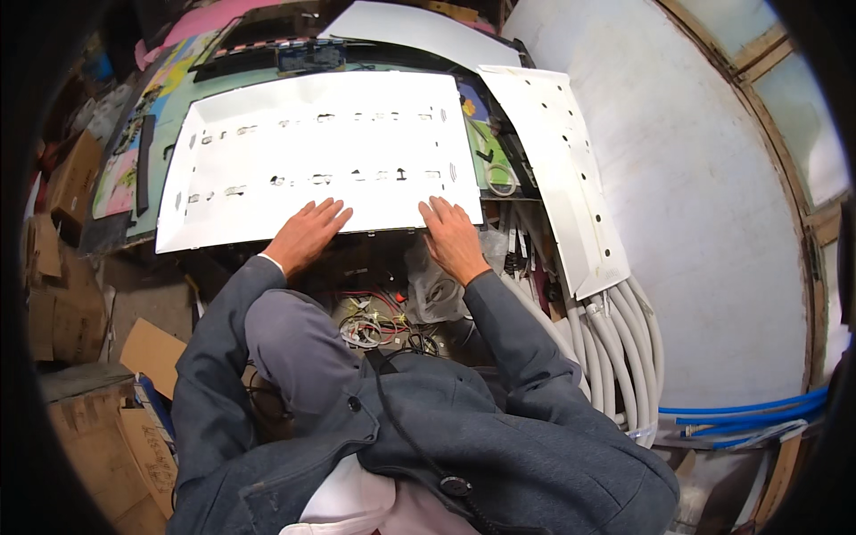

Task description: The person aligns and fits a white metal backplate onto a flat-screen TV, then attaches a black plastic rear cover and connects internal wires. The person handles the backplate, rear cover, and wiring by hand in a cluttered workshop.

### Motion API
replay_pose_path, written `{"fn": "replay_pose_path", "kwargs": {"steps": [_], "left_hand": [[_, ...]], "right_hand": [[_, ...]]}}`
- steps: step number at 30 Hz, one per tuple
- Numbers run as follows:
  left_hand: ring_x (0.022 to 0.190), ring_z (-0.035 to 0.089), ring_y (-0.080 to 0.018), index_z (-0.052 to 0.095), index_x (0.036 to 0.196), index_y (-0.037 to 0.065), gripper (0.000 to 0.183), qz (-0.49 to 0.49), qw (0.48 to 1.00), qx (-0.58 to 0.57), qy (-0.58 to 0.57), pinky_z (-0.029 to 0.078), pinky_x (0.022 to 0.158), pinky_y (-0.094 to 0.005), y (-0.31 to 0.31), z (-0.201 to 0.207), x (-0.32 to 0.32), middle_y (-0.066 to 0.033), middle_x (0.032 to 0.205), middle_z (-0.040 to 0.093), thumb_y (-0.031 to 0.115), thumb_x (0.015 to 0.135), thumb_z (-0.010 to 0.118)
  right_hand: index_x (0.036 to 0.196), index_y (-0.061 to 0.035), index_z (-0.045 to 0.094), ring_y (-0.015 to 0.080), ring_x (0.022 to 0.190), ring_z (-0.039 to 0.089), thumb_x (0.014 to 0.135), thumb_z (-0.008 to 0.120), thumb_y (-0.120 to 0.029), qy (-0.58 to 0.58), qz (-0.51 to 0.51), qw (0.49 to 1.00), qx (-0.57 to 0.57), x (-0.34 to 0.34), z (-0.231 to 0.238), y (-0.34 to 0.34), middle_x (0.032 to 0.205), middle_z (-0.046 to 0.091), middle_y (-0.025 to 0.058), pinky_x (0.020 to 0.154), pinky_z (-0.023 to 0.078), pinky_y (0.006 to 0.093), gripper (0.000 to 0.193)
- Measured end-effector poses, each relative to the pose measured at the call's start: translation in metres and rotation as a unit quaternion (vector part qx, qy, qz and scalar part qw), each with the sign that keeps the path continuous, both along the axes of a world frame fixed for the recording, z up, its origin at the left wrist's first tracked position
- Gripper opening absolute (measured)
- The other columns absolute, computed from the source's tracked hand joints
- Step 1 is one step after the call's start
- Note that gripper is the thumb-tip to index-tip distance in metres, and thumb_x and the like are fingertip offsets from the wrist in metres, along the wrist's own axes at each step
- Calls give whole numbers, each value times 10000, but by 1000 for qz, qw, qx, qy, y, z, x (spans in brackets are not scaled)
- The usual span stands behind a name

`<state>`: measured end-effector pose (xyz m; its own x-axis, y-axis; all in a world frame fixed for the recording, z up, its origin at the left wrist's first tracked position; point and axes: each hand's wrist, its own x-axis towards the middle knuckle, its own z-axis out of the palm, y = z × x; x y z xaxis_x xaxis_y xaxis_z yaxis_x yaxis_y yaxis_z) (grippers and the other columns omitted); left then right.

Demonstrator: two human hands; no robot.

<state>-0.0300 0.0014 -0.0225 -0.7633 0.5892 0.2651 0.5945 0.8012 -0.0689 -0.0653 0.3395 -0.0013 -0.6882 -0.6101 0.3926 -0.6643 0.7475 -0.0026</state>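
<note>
A wide, shallow white panel (276,147) with two rows of small cut-outs lies on the table in front of me. It looks like the reflector sheet of a flat screen's backlight. On its near edge, left of the middle, rests my left hand (308,236), fingers stretched forward on the white surface. My right hand (453,239) lies at the same edge near the right corner, its fingers extended and slightly apart. Neither hand is wrapped around anything. Whether my thumbs touch the underside of the rim cannot be seen.
A second white panel (562,178) with dark holes leans at the right, above grey hoses (615,348). Blue pipes (749,415) lie lower right. A circuit board (310,60) sits behind. Tangled wires (379,325) and a plastic bag (437,294) are below the table edge; cardboard boxes (76,192) stand left.
</note>
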Motion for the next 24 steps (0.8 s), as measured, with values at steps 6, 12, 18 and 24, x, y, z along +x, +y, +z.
{"fn": "replay_pose_path", "kwargs": {"steps": [6,12,18,24], "left_hand": [[1457,445,-363,443,1515,62,569,56,998,-15,-35,409,1158,-542,-5,-2,-3,-154,1552,487,67,956,551],[1469,428,-372,454,1490,40,526,44,997,29,-49,401,1153,-584,-8,-4,-2,-163,1568,469,81,973,545],[1523,319,-404,346,1571,9,907,143,986,17,-85,296,1221,-585,-26,17,28,-256,1613,355,570,929,654],[1527,314,-396,337,1570,-6,1019,172,976,66,-118,261,1245,-559,-53,25,40,-257,1613,350,614,864,728]], "right_hand": [[1405,-65,557,388,1376,521,887,623,-44,-20,14,998,50,-37,-10,-9,1453,550,223,1121,427,504,522],[1405,-15,544,387,1410,491,917,541,-12,-31,29,998,52,-39,-9,-13,1503,513,230,1107,442,509,488],[1504,-54,494,481,1446,410,878,778,-378,-141,63,984,88,-25,25,-11,1554,416,315,1166,376,529,759],[1497,-39,510,519,1406,432,976,651,-504,-206,108,972,-39,-52,32,-57,1555,384,364,1134,388,560,712]]}}
